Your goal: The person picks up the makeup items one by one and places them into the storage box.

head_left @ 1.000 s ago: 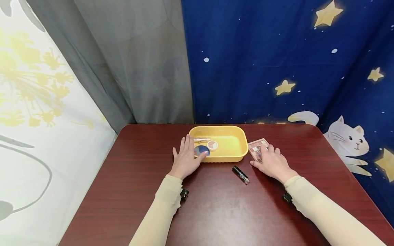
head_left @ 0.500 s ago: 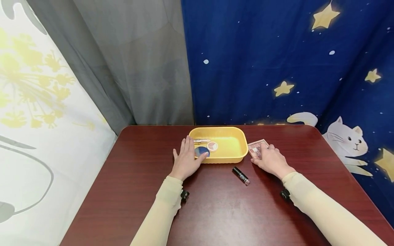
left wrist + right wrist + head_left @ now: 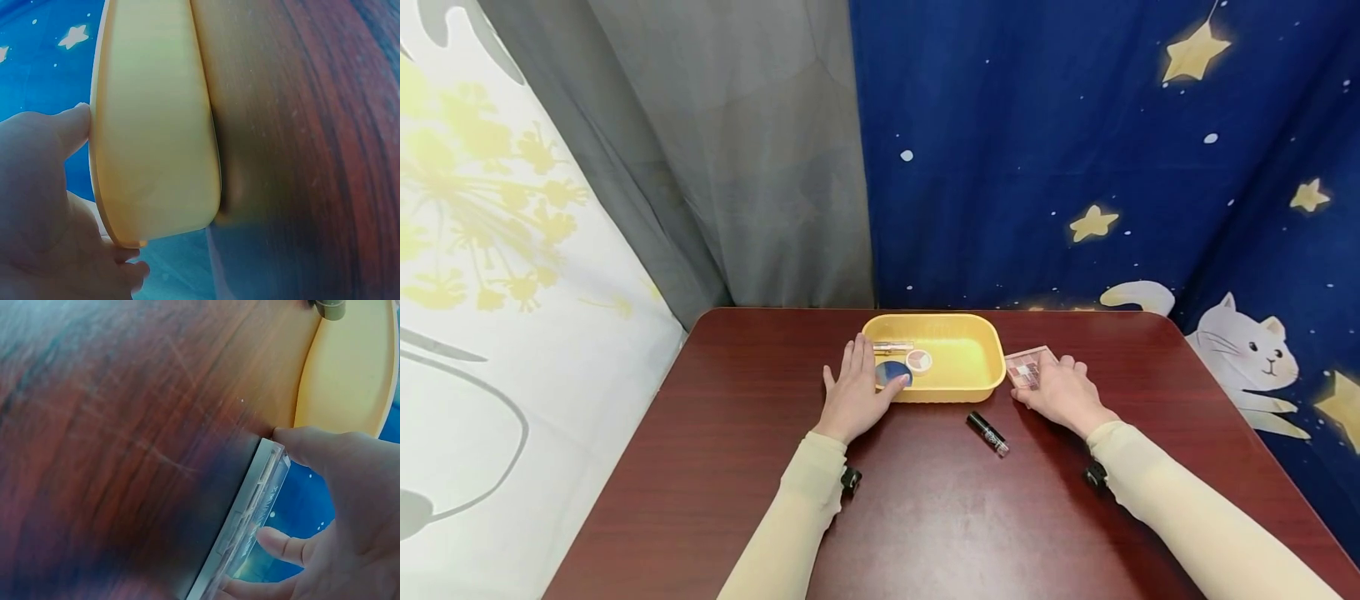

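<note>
A shallow yellow plastic basket [image 3: 964, 393] stands near the back of the table. My left hand [image 3: 852, 406] rests at its left end, fingers straight along the side and thumb over the front rim. Inside lie a slim shiny tube [image 3: 892, 347], a round blue compact [image 3: 891, 372] and a small round three-shade compact [image 3: 918, 361]. Right of the basket, my right hand [image 3: 1062, 395] holds an eyeshadow palette [image 3: 1022, 368] by its edges. In the right wrist view, the thumb meets one corner of the clear-lidded palette [image 3: 250, 506], with the other fingers along its far side.
A black tube with a clear end [image 3: 988, 433], like a lip gloss, lies on the table in front of the basket. The dark red wooden table [image 3: 940, 517] reaches back to grey and blue curtains [image 3: 970, 167].
My right fingers and thumb have drawn closer around the palette, which has turned slightly. The left hand and basket keep their places; the head view has tilted up a little.
</note>
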The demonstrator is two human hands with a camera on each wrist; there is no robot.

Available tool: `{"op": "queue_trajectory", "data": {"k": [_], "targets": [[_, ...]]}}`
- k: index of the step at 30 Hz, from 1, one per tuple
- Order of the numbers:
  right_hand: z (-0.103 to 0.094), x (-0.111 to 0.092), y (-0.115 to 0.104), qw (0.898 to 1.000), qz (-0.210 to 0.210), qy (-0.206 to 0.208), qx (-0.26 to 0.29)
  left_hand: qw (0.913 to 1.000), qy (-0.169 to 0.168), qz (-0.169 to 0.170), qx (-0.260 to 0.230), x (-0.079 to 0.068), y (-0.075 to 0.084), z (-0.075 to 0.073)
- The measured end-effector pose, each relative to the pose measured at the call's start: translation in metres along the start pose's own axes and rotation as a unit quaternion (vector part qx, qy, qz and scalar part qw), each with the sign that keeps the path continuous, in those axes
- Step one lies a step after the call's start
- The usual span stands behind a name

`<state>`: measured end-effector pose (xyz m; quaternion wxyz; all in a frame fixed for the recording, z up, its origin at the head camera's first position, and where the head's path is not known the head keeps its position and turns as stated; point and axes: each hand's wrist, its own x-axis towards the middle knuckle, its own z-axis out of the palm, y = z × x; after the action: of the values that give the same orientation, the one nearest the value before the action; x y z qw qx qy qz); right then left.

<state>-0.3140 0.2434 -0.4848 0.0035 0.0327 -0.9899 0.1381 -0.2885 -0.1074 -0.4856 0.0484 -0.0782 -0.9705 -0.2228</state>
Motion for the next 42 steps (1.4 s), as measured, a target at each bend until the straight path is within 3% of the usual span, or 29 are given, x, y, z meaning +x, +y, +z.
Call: {"op": "queue_trajectory", "data": {"k": [20,31,42], "targets": [[-0.025,0.006,0.018,1.000,-0.002,-0.005,0.027,0.9999,0.003,0.009,-0.006,0.006,-0.003,0.001],[-0.057,0.019,0.009,0.998,-0.040,0.015,0.037,0.9999,0.000,0.007,-0.008,0.005,-0.003,0.002],[-0.066,0.030,-0.018,0.994,-0.098,0.029,0.043,1.0000,-0.002,0.006,-0.001,0.003,-0.004,0.004]]}}
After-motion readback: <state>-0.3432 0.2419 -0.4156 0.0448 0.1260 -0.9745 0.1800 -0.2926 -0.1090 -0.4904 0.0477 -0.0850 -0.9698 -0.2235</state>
